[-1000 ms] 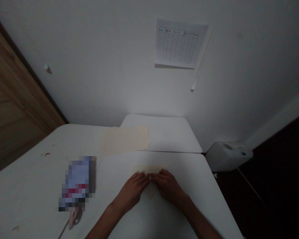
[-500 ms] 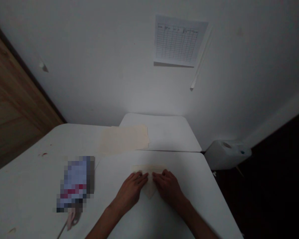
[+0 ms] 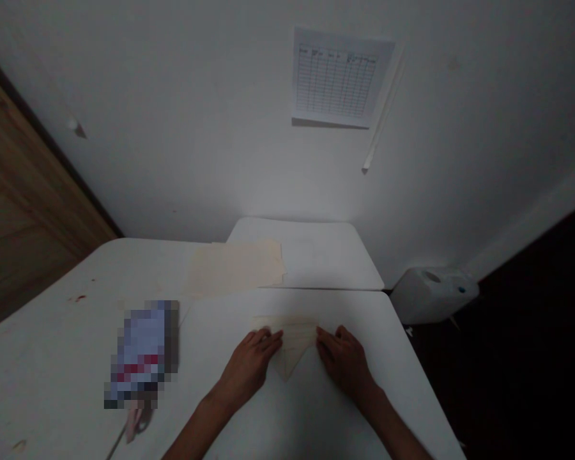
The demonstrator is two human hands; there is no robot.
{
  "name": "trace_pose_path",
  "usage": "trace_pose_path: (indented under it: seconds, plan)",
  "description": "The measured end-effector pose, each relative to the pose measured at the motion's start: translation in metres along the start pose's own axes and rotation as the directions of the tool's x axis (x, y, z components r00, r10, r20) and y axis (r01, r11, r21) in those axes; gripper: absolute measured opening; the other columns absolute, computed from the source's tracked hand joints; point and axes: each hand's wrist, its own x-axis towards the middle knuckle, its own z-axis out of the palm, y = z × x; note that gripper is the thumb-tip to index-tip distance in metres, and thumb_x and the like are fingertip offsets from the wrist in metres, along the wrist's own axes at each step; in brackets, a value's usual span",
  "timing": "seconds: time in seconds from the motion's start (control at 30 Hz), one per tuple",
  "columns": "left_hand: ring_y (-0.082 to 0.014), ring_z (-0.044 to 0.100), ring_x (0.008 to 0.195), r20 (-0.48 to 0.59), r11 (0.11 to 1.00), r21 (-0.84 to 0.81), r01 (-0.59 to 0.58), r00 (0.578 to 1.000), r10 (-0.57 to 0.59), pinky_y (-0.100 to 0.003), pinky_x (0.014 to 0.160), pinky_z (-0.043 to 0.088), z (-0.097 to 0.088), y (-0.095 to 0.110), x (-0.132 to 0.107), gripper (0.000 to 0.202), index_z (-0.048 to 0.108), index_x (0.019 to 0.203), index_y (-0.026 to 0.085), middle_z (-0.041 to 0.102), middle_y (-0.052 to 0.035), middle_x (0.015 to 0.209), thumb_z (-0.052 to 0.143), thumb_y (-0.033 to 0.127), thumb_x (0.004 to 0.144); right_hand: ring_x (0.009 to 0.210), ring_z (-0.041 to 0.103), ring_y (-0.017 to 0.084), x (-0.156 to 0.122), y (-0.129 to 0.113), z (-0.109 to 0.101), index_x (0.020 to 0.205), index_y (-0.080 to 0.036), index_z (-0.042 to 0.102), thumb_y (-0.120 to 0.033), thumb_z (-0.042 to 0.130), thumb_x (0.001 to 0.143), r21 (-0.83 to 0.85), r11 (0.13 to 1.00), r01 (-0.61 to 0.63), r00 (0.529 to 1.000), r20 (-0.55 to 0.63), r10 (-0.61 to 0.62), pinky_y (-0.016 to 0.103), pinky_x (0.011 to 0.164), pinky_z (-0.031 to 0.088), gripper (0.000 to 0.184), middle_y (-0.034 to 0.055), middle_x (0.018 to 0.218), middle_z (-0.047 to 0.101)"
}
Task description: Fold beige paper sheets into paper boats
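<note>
A small cream paper (image 3: pixel 291 348), folded into a downward-pointing triangle, lies on the white table (image 3: pixel 316 409) in front of me. My left hand (image 3: pixel 249 364) rests flat with its fingers stretched out on the paper's left side. My right hand (image 3: pixel 347 361) lies flat on the table just right of the paper, fingertips near its right corner, holding nothing.
A larger cream sheet (image 3: pixel 237 267) lies further back on the table. A blurred-out item (image 3: pixel 141 354) sits at the left, with pink-handled scissors (image 3: pixel 134 421) just below it. A printed chart (image 3: pixel 338 80) hangs on the wall. A white container (image 3: pixel 434 294) stands beyond the table's right edge.
My right hand has slid off the paper to the right, uncovering the folded triangle. My left hand has stayed on the paper's left side.
</note>
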Motion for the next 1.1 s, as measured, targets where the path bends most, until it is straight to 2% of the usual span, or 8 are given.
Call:
trace_pose_path:
  seconds: [0.13,0.23,0.3,0.43,0.57,0.93,1.1]
  plan:
    - [-0.0271,0.051,0.12,0.017,1.0,0.011,0.002,1.0,-0.002,-0.048,0.099,0.043,0.0,0.001,0.0,0.064,0.059,0.124,0.019,0.055,-0.003,0.137,0.04,-0.01,0.07,0.084,0.053,0.021,0.006,-0.001,-0.001,0.105,-0.02,0.065,-0.02,0.053,0.093,-0.011,0.999,0.042,0.999,-0.019,-0.042,0.033,0.078,0.043,0.018,0.0055,0.087,0.068]
    - [-0.0272,0.051,0.121,0.035,1.0,0.021,0.002,0.999,-0.003,-0.048,0.1,0.041,0.001,0.001,0.0,0.064,0.058,0.125,0.019,0.054,-0.0037,0.138,0.04,-0.01,0.071,0.09,0.053,0.022,0.014,-0.01,0.005,0.095,-0.02,0.066,-0.016,0.051,0.093,0.032,0.996,0.082,0.995,-0.068,-0.079,0.035,0.084,0.044,0.016,0.0063,0.098,0.069]
    - [-0.0273,0.05,0.122,0.052,0.999,0.034,0.001,0.999,-0.003,-0.048,0.101,0.04,0.001,0.001,0.0,0.064,0.057,0.127,0.019,0.054,-0.004,0.138,0.041,-0.01,0.072,0.093,0.054,0.022,0.021,-0.017,0.011,0.097,-0.02,0.066,-0.016,0.05,0.093,0.096,0.987,0.126,0.989,-0.091,-0.117,0.035,0.087,0.045,0.017,0.006,0.107,0.068]
    - [-0.0268,0.05,0.123,0.073,0.998,0.062,0.001,0.997,-0.006,-0.048,0.102,0.039,0.002,0.001,0.0,0.066,0.056,0.128,0.02,0.054,-0.0033,0.138,0.04,-0.01,0.072,0.09,0.056,0.02,0.031,-0.03,0.022,0.104,-0.021,0.066,-0.017,0.049,0.095,0.247,0.944,0.22,0.976,-0.05,-0.214,0.032,0.085,0.048,0.02,0.0041,0.107,0.07]
    - [-0.0257,0.051,0.122,0.064,0.998,0.068,-0.003,0.998,-0.001,-0.046,0.102,0.039,0.003,0.002,-0.001,0.069,0.055,0.129,0.022,0.054,-0.0029,0.138,0.04,-0.011,0.071,0.088,0.056,0.019,0.033,-0.033,0.028,0.108,-0.022,0.066,-0.018,0.051,0.094,0.309,0.921,0.239,0.969,-0.01,-0.248,0.032,0.085,0.048,0.021,0.0026,0.114,0.069]
    - [-0.0249,0.05,0.121,-0.01,0.998,0.067,0.021,1.0,-0.021,-0.044,0.098,0.04,0.0,0.006,-0.004,0.069,0.055,0.129,0.024,0.058,-0.0019,0.134,0.04,-0.011,0.071,0.091,0.056,0.018,0.032,-0.038,0.021,0.109,-0.024,0.066,-0.015,0.054,0.092,0.186,0.956,0.227,0.969,0.057,-0.241,0.031,0.087,0.046,0.023,0.0012,0.12,0.066]
    - [-0.0281,0.053,0.118,-0.047,0.996,0.071,0.056,0.998,-0.053,-0.045,0.097,0.041,-0.001,0.001,-0.01,0.059,0.06,0.123,0.022,0.059,-0.0038,0.132,0.044,-0.005,0.074,0.093,0.056,0.019,0.031,-0.04,0.019,0.105,-0.025,0.067,-0.015,0.057,0.09,0.167,0.966,0.198,0.976,0.062,-0.211,0.031,0.088,0.046,0.021,0.0008,0.12,0.066]
